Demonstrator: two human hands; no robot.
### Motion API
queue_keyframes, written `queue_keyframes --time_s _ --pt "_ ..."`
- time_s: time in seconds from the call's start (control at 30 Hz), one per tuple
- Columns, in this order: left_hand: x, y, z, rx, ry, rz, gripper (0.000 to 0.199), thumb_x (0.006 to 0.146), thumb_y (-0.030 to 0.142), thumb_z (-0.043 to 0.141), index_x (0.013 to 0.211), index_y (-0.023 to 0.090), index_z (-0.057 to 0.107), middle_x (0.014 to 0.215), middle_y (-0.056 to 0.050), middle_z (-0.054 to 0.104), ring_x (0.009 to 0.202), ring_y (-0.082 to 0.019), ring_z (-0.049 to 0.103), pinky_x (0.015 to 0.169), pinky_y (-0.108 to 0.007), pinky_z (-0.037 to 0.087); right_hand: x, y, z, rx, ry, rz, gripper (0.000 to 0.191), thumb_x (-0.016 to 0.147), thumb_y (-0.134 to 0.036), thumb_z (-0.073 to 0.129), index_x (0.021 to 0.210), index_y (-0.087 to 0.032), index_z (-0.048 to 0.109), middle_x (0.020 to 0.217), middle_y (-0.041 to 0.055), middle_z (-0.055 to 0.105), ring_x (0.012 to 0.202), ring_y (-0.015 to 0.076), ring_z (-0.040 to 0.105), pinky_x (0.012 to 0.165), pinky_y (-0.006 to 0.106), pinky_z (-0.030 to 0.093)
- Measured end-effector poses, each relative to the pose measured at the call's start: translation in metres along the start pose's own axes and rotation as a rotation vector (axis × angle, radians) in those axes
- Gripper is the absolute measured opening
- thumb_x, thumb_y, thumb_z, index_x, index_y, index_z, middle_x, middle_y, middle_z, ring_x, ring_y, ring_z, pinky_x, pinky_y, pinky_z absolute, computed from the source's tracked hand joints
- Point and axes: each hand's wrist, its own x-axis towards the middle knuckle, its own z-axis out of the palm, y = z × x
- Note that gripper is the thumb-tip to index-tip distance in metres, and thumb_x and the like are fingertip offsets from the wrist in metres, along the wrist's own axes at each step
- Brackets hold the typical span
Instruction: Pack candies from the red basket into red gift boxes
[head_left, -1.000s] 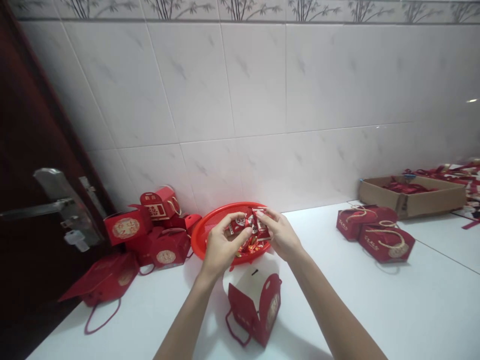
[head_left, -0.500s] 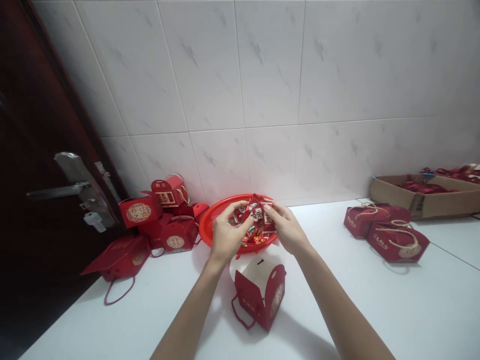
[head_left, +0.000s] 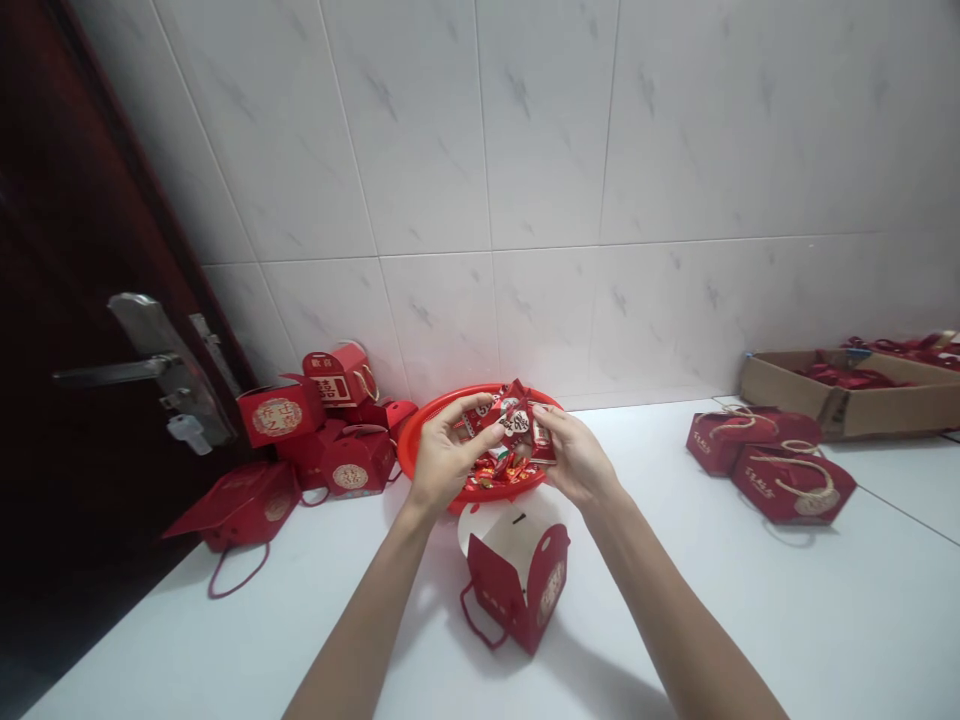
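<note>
My left hand point(head_left: 448, 450) is closed on red wrapped candies point(head_left: 514, 420) above the basket, its thumb pressed on their front. On the other side, my right hand point(head_left: 574, 452) pinches a small red packet point(head_left: 541, 440) between thumb and fingers, close against the left hand's candies. Below both hands, a red plastic basket point(head_left: 411, 452) contains more wrapped candies point(head_left: 501, 470). Nearer to me stands a red gift box point(head_left: 517, 585) with its top flaps open, a white inside and a red cord handle at its left.
Several red gift boxes point(head_left: 358, 462) are piled at the left, beside a dark door point(head_left: 90, 480) with a metal handle. Two red boxes with rope handles point(head_left: 793, 484) sit at the right. Behind them, a cardboard box point(head_left: 870, 405) holds dark red ribbons. A tiled wall point(head_left: 540, 320) backs the white table.
My hands stay over the basket and have shifted slightly, with the candies turned a little between them. The view has tilted slightly. The open box stands as before.
</note>
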Motion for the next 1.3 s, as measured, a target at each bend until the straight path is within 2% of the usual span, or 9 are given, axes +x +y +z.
queue_keyframes --time_s 0.1,0.23,0.5,0.67,0.8,0.93,1.03,1.2,1.3 --pt "0.002 0.001 -0.002 -0.032 -0.008 0.019 0.046 0.066 0.038 0.087 0.104 0.018 0.072 0.106 -0.007 0.077 0.099 -0.026 0.072 0.082 -0.035 0.061 0.002 0.001 0.0 0.066 -0.018 0.05 0.02 0.074 -0.03 0.082 0.087 -0.017 0.074 0.088 0.0046 0.076 0.075 0.0149 0.067 0.063 0.024 0.054" --pt "0.002 0.001 -0.002 -0.021 -0.006 0.04 0.042 0.068 0.038 0.087 0.103 0.018 0.073 0.106 -0.007 0.077 0.101 -0.026 0.072 0.086 -0.036 0.06 0.004 0.004 0.002 0.124 -0.035 0.039 0.015 0.078 -0.029 0.078 0.089 -0.019 0.074 0.09 0.0039 0.077 0.081 0.0174 0.07 0.066 0.026 0.056" --pt "-0.003 0.001 0.006 0.073 -0.01 0.112 0.036 0.074 0.035 0.082 0.105 0.018 0.073 0.108 -0.007 0.077 0.099 -0.024 0.072 0.085 -0.034 0.061 0.003 0.011 0.01 0.237 0.128 0.038 0.007 0.08 -0.025 0.075 0.084 -0.02 0.073 0.083 0.0019 0.077 0.084 0.0175 0.071 0.074 0.027 0.056" --pt "-0.003 -0.004 0.007 0.101 -0.011 0.158 0.032 0.086 0.042 0.071 0.107 0.018 0.074 0.106 -0.008 0.078 0.094 -0.023 0.074 0.083 -0.033 0.062 0.001 0.012 0.01 0.209 0.133 -0.046 0.015 0.075 -0.026 0.08 0.085 -0.02 0.07 0.083 0.0016 0.077 0.079 0.019 0.071 0.074 0.031 0.057" --pt "-0.004 -0.005 0.005 0.166 0.019 0.183 0.044 0.087 0.042 0.07 0.123 0.018 0.069 0.109 -0.008 0.078 0.095 -0.023 0.075 0.084 -0.035 0.063 0.0 0.01 0.011 0.207 0.114 -0.077 0.016 0.075 -0.025 0.079 0.087 -0.02 0.07 0.086 0.0022 0.078 0.081 0.0208 0.073 0.074 0.033 0.057" --pt "-0.006 -0.003 0.005 0.272 0.055 0.206 0.061 0.085 0.038 0.072 0.141 0.019 0.056 0.098 -0.006 0.079 0.092 -0.023 0.076 0.085 -0.034 0.064 -0.002 0.007 0.014 0.218 0.129 -0.072 0.011 0.078 -0.023 0.075 0.088 -0.02 0.07 0.09 0.0023 0.079 0.081 0.0184 0.073 0.073 0.029 0.057" --pt "-0.007 -0.002 0.006 0.298 0.04 0.235 0.064 0.085 0.036 0.072 0.143 0.019 0.054 0.1 -0.005 0.079 0.094 -0.023 0.076 0.086 -0.033 0.064 -0.002 0.006 0.015 0.233 0.146 -0.065 0.009 0.08 -0.022 0.074 0.087 -0.02 0.07 0.088 0.0012 0.078 0.079 0.0164 0.072 0.072 0.027 0.058" --pt "-0.008 -0.002 0.005 0.336 0.022 0.27 0.06 0.085 0.035 0.071 0.141 0.02 0.057 0.102 -0.005 0.079 0.098 -0.023 0.075 0.09 -0.035 0.063 -0.002 0.006 0.011 0.213 0.145 -0.054 0.012 0.08 -0.024 0.076 0.09 -0.02 0.07 0.088 0.0008 0.078 0.079 0.0179 0.072 0.072 0.03 0.059" --pt "-0.007 -0.003 0.004 0.293 0.029 0.239 0.057 0.083 0.037 0.073 0.135 0.018 0.062 0.107 -0.008 0.079 0.101 -0.025 0.075 0.092 -0.036 0.062 -0.001 0.006 0.009 0.211 0.146 -0.039 0.011 0.079 -0.025 0.077 0.087 -0.019 0.072 0.086 0.001 0.078 0.078 0.0167 0.072 0.073 0.029 0.06"
